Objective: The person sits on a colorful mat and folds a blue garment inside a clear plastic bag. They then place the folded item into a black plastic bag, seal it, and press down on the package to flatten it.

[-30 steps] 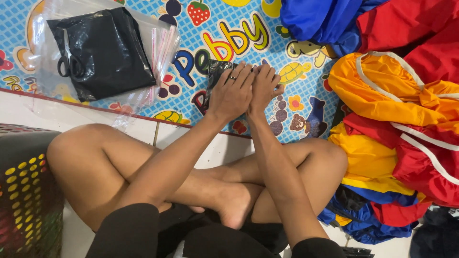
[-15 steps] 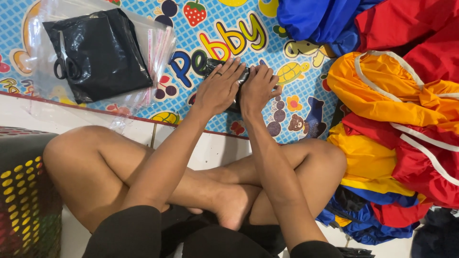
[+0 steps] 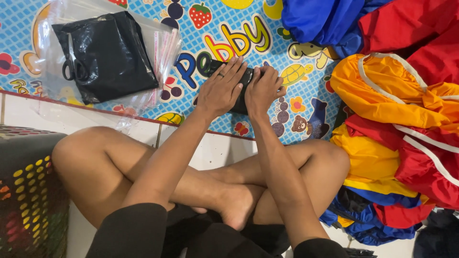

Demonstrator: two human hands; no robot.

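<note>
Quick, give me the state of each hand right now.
Left hand: open, palm flat, pressing on the black folded item.
Right hand: fingers curled, pressing the same item, no closed grip.

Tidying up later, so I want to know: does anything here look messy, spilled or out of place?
Nothing is spilled or damaged. The only untidy thing is the loose heap of red, orange and blue garments crumpled on the mat's right side. Both the left hand and right hand press flat on a small folded black bundle.
</note>
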